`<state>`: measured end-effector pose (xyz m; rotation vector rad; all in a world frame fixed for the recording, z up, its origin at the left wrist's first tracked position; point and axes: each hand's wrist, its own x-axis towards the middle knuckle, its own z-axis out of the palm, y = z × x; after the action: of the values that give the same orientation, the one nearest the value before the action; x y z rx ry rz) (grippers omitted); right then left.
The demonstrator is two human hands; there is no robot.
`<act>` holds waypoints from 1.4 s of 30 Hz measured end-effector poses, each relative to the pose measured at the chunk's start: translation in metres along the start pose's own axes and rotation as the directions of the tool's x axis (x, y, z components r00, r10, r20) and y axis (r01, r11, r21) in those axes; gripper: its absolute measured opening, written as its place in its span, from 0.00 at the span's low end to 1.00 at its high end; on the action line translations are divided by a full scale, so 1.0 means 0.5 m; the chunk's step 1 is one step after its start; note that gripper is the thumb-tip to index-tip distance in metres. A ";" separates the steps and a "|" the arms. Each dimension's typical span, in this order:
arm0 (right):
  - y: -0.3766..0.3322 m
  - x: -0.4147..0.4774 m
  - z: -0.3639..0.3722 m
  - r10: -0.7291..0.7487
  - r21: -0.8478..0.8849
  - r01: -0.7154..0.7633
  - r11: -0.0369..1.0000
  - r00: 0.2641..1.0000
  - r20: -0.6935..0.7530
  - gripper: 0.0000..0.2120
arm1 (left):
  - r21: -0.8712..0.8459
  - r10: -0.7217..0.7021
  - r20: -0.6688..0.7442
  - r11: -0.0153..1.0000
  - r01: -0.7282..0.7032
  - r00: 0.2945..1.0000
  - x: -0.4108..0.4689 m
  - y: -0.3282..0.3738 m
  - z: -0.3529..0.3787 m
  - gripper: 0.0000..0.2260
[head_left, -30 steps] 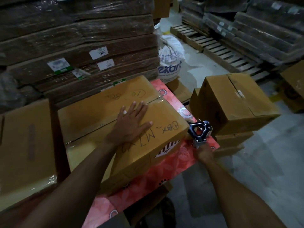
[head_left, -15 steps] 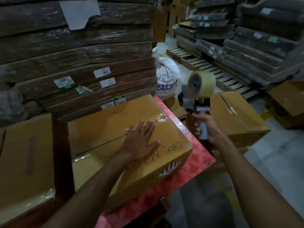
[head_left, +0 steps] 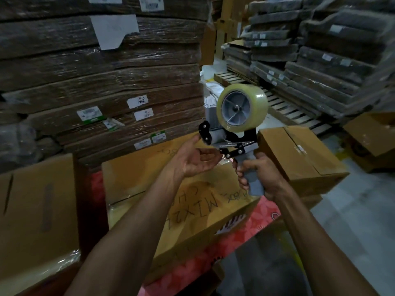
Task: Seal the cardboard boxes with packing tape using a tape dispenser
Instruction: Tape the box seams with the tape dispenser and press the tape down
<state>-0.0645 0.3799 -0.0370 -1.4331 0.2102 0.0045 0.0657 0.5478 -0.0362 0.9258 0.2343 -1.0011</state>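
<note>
A tape dispenser point(head_left: 233, 133) with a roll of clear packing tape point(head_left: 242, 107) is held up in front of me, above the boxes. My right hand point(head_left: 258, 176) grips its grey handle. My left hand point(head_left: 195, 158) is raised palm up beside the dispenser's front end, fingers reaching to the roller and blade; I cannot tell if they pinch the tape end. Below lies a closed cardboard box point(head_left: 149, 189) with black handwriting, resting on a red patterned surface point(head_left: 241, 238).
A second closed box point(head_left: 299, 159) sits to the right, another box point(head_left: 32, 210) at the left. Stacks of wrapped flat cardboard point(head_left: 96, 82) rise behind. Wooden pallets point(head_left: 284, 105) and more stacks stand at the back right; grey floor point(head_left: 352, 221) lies to the right.
My right hand lifted the dispenser from beside the box up to chest height. My left hand left the box top and rose to the dispenser's front end.
</note>
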 end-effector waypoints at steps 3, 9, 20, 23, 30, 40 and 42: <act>0.012 -0.011 0.005 0.006 -0.038 -0.005 0.999 1.000 0.015 0.06 | -0.006 0.073 -0.049 0.997 -0.073 0.996 0.007 -0.003 -0.011 0.08; 0.037 -0.022 -0.004 0.007 -0.050 -0.008 0.999 1.000 -0.012 0.04 | 0.069 0.001 -0.017 0.998 0.000 1.000 0.016 -0.023 -0.031 0.08; 0.063 0.011 -0.048 -0.018 -0.073 0.016 0.997 0.999 -0.027 0.07 | 0.273 -0.009 -0.097 0.961 0.035 0.995 0.092 0.016 -0.017 0.08; 0.070 0.028 -0.052 -0.007 -0.099 0.001 0.995 0.998 -0.063 0.07 | 0.508 0.136 -0.140 0.860 -0.047 0.981 0.123 0.052 -0.008 0.08; 0.081 0.037 -0.029 0.039 -0.192 -0.070 0.979 0.986 -0.162 0.07 | 0.790 0.390 -0.203 0.607 -0.085 0.898 0.180 0.161 -0.014 0.07; 0.109 0.060 -0.014 0.056 -0.282 -0.142 0.949 0.954 -0.293 0.06 | 0.985 0.537 0.035 0.123 -0.119 0.843 0.298 0.238 0.000 0.07; 0.111 0.076 -0.015 0.070 -0.271 -0.161 0.949 0.946 -0.317 0.06 | 0.992 0.541 0.051 0.067 -0.103 0.839 0.318 0.244 -0.012 0.06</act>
<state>-0.0355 0.3757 -0.0981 -1.7145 0.5693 -0.0919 0.2525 0.4793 -0.0608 2.3278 -0.4811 -0.3876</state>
